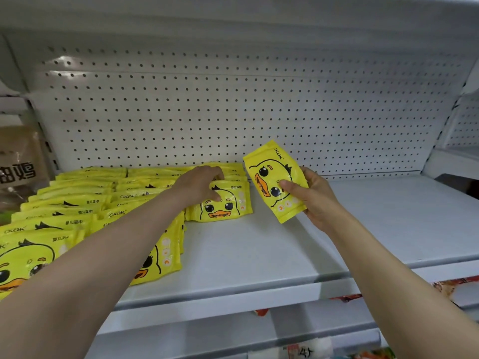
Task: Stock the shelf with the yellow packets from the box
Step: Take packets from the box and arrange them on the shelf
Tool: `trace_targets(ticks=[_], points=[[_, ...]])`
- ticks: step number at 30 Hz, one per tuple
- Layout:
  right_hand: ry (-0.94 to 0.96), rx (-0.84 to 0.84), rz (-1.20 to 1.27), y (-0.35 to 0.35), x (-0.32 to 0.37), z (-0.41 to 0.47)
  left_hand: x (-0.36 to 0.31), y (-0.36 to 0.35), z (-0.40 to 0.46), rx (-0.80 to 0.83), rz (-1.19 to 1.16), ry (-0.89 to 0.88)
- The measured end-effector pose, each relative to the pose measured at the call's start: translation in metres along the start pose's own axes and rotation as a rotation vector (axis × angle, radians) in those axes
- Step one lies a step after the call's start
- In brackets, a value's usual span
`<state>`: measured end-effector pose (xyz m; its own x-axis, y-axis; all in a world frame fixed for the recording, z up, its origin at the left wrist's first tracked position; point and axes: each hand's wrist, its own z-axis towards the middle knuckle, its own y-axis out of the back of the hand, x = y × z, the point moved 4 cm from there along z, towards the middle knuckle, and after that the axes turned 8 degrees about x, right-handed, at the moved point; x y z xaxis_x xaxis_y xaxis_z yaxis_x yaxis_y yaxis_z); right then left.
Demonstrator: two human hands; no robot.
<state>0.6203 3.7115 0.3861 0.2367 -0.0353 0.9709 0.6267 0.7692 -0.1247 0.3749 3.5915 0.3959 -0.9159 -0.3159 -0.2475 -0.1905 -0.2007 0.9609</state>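
Several yellow duck-face packets (85, 203) lean in rows on the left half of the white shelf (259, 250). My left hand (198, 183) grips the top of the front packet (223, 206) in the third, shorter row, fingers curled over its upper edge. My right hand (311, 195) holds one more yellow packet (274, 181) tilted in the air just right of that row, thumb on its face. The box is out of view.
A white pegboard (246, 112) backs the shelf. A brown bag with black print (18, 167) stands in the bay to the left. The shelf's right half (388, 216) is bare white surface. Lower shelves (311, 351) hold colourful goods.
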Motion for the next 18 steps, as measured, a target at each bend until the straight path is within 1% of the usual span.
trace_targets(ticks=[3, 6, 7, 9, 11, 12, 14, 16, 18], points=[[-0.004, 0.019, 0.003, -0.005, -0.003, 0.003, -0.004, 0.0, -0.003, -0.055, 0.087, -0.028], [-0.012, 0.06, -0.027, -0.011, -0.004, 0.006, -0.003, 0.002, -0.004, -0.082, 0.064, -0.013], [-0.018, 0.076, -0.055, -0.012, -0.003, 0.008, -0.001, 0.005, -0.004, -0.103, 0.025, -0.008], [-0.034, 0.124, -0.162, -0.013, -0.001, 0.015, 0.0, 0.018, -0.007, -0.203, -0.098, -0.009], [-0.053, 0.202, -0.298, -0.017, 0.005, 0.023, -0.002, 0.037, -0.014, -0.307, -0.248, -0.021], [-0.065, 0.251, -0.369, -0.02, 0.008, 0.027, -0.005, 0.045, -0.019, -0.323, -0.312, -0.028], [-0.084, 0.362, -0.506, -0.033, 0.011, 0.035, -0.011, 0.055, -0.028, -0.259, -0.372, -0.049], [-0.105, 0.456, -0.625, -0.05, 0.009, 0.041, -0.015, 0.055, -0.034, -0.108, -0.315, -0.077], [-0.126, 0.517, -0.706, -0.065, 0.002, 0.047, -0.014, 0.046, -0.04, 0.064, -0.226, -0.049]])
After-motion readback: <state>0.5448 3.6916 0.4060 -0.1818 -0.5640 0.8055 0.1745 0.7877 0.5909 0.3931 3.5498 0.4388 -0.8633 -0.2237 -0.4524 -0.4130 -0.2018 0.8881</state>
